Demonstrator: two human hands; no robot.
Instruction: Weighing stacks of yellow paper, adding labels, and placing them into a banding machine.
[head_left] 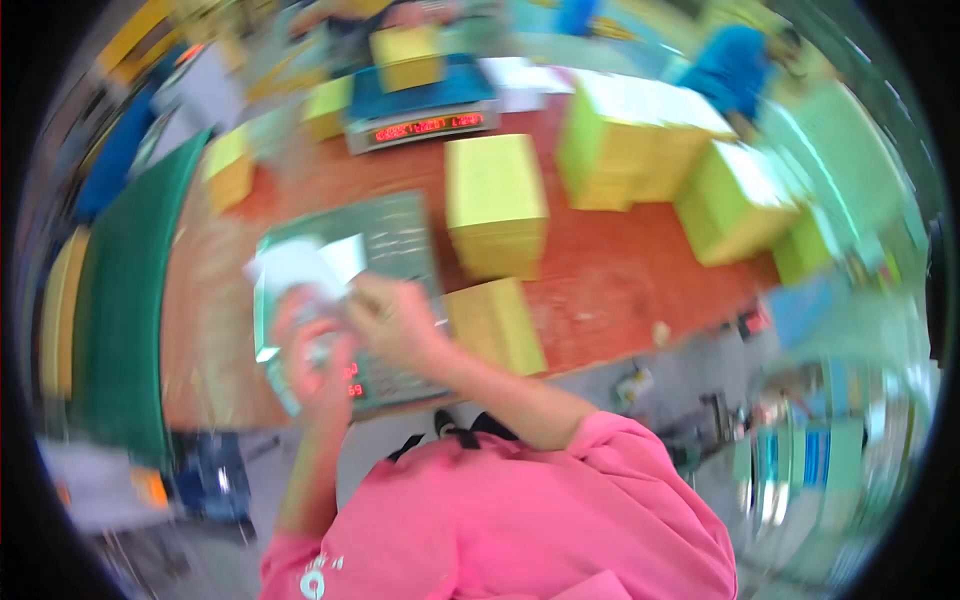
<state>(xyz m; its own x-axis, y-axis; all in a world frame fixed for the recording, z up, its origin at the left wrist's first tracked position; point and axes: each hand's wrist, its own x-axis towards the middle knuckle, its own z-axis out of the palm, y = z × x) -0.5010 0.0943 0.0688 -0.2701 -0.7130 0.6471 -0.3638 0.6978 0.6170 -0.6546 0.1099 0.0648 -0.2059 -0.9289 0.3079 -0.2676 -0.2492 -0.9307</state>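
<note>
My left hand (pixel 318 345) is closed around a thin white sheet-like thing (pixel 295 262), perhaps paper or a bag; motion blur hides its kind. Close against it, my right hand (pixel 395 318) has its fingers bent in a pinch at the thing's right side. What lies between those fingers is too smeared to make out. Both hands are over a dark green-grey scale (pixel 400 235) with red lit digits near its front edge. A white piece (pixel 345 258) shows just beyond my right hand.
On the red-brown tabletop (pixel 610 290) stand a tall yellow box (pixel 495 205), a flat tan box (pixel 495 325) and several yellow-green boxes (pixel 610 140) at the right. Farther back, another scale (pixel 420 115) bears a yellow box (pixel 408 58). A person in blue (pixel 735 70) is at the far right.
</note>
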